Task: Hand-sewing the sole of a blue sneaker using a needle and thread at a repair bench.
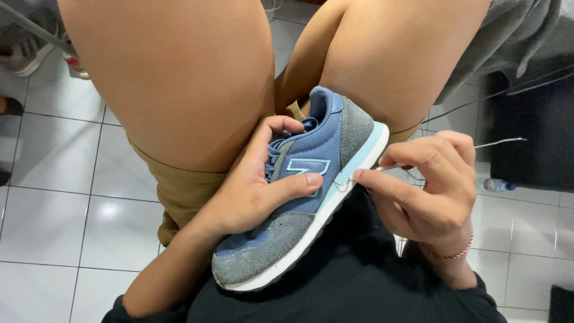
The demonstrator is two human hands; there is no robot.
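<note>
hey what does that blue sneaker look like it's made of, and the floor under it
Sneaker: blue woven mesh on the side, by its fine grid; matte, fuzzy grey suede-like panels at toe and heel; smooth white and pale blue sole, probably foam or rubber. Floor: glossy white tiles, likely ceramic, given the grout lines and light glare.

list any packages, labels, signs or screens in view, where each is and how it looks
Plastic bottle: lies on its side on the white tiled floor at the right; clear, with a pale blue label band.
Emblem patch: on the side of the blue and grey sneaker held by the left hand; angular, blue with pale edging.
No signs or screens in view.
</note>
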